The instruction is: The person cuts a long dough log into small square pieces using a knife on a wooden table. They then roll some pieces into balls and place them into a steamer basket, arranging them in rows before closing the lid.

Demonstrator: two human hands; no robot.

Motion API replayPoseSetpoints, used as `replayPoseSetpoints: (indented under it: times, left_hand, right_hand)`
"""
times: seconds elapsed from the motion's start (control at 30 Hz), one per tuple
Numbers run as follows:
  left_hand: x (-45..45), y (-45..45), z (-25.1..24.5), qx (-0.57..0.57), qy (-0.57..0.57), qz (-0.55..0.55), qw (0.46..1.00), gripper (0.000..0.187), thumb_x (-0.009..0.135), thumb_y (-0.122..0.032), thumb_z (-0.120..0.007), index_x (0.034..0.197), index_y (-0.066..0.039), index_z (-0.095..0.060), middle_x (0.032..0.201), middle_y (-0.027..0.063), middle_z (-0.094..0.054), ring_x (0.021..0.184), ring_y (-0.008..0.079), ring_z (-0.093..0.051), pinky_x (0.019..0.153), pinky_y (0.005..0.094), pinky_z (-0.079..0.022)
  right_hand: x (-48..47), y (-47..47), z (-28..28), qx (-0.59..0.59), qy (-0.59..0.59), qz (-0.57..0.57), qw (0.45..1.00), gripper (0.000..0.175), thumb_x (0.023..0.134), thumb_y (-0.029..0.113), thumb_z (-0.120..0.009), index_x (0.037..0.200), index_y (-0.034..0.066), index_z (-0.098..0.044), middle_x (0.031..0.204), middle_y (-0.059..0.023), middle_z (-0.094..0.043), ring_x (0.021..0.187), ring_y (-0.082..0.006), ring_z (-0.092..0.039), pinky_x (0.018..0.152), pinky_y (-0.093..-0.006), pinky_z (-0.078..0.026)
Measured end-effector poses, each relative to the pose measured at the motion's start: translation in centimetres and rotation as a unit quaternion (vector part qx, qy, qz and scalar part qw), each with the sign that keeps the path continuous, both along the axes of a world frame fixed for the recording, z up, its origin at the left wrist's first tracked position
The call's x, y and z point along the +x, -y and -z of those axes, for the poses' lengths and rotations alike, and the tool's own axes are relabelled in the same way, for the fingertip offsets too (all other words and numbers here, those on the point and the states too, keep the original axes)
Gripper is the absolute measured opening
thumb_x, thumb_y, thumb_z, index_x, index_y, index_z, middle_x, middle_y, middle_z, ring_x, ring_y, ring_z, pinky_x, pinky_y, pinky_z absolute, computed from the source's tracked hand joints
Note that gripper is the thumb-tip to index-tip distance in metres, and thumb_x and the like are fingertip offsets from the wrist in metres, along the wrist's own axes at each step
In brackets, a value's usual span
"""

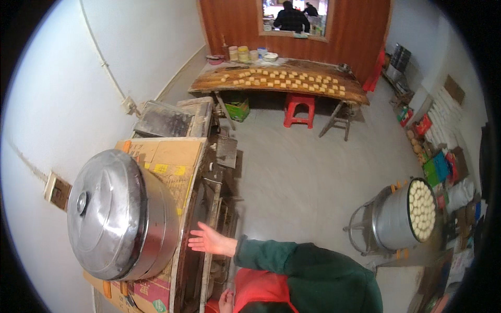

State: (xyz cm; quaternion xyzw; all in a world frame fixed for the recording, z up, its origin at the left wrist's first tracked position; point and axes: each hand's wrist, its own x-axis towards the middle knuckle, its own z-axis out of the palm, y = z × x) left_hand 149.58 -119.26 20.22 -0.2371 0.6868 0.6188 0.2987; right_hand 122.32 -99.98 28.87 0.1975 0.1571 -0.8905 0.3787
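Note:
My right hand point(211, 240), at the end of a dark green sleeve, is stretched to the left with fingers apart and nothing in it. It hovers by the edge of a cardboard-covered worktop point(178, 156), apart from the large metal steamer point(162, 223) standing there. A domed metal lid point(113, 203) with a round knob covers the steamer. Orange handles point(107, 288) show at its base. Low in the view, beside my red apron point(260, 287), my left hand point(226, 301) is partly cut off by the picture's edge; its fingers look curled, and whether it holds anything cannot be seen.
Ahead, a wooden table point(270, 64) bears many small dough pieces, with jars point(243, 54) behind them. A red stool point(299, 109) stands beneath. To the right, another steamer point(395, 213) full of pale buns rests on a round metal stand point(358, 223). Boxes point(436, 168) and sacks line the right wall.

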Motion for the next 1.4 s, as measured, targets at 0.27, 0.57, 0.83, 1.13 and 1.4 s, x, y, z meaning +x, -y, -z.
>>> replayPoseSetpoints:
  times: [0.27,0.57,0.83,1.13,1.4]
  left_hand:
    - [-6.2,-6.9,0.4,0.047,-0.038,0.132,0.989,0.048,0.106,-0.026,-0.06,0.146,-0.001,-0.049,0.136,0.0125,-0.062,0.122,0.0216,-0.06,0.105,0.0339,-0.047]
    - [-16.1,-13.9,-1.9,0.032,-0.054,0.349,0.935,0.044,0.104,-0.018,-0.06,0.145,-0.002,-0.054,0.136,0.0131,-0.064,0.124,0.0178,-0.058,0.105,0.0297,-0.045]
    - [-29.3,-25.9,-0.5,-0.139,-0.281,0.726,0.612,0.055,0.096,-0.041,-0.064,0.142,-0.011,-0.057,0.132,0.024,-0.063,0.123,0.042,-0.059,0.104,0.0489,-0.048]
    - [-42.1,-39.2,4.9,-0.103,-0.193,0.773,0.595,0.052,0.1,-0.04,-0.055,0.144,-0.011,-0.057,0.142,0.0197,-0.06,0.133,0.0355,-0.056,0.111,0.0427,-0.043]
    - [-48.5,-37.4,21.4,-0.076,-0.055,0.787,0.609,0.047,0.097,-0.023,-0.06,0.137,0.001,-0.056,0.125,0.0185,-0.068,0.095,0.0294,-0.071,0.075,0.0414,-0.059]
  right_hand:
    - [6.4,-16.1,6.2,0.054,0.003,0.096,0.994,0.059,0.107,0.046,-0.049,0.153,0.0084,-0.045,0.148,-0.0208,-0.053,0.136,-0.0329,-0.052,0.119,-0.0454,-0.04]
    - [16.7,-29.7,12.6,0.145,0.178,0.319,0.92,0.044,0.109,0.032,-0.045,0.143,0.0046,-0.051,0.146,-0.0195,-0.053,0.133,-0.0318,-0.053,0.114,-0.0437,-0.044]
    - [15.7,-29.9,14.6,0.081,0.065,0.413,0.905,0.041,0.11,0.027,-0.044,0.142,0.0023,-0.048,0.143,-0.0198,-0.053,0.131,-0.0306,-0.054,0.114,-0.0419,-0.044]
    - [11.6,-33.9,13.7,0.155,0.015,0.517,0.842,0.038,0.108,0.03,-0.049,0.139,0.0076,-0.055,0.135,-0.0145,-0.061,0.121,-0.0263,-0.061,0.107,-0.0401,-0.05]
    - [15.8,-33.0,10.7,0.249,0.086,0.636,0.725,0.042,0.109,0.031,-0.051,0.143,0.0058,-0.051,0.132,-0.0121,-0.061,0.122,-0.0229,-0.06,0.106,-0.0368,-0.05]
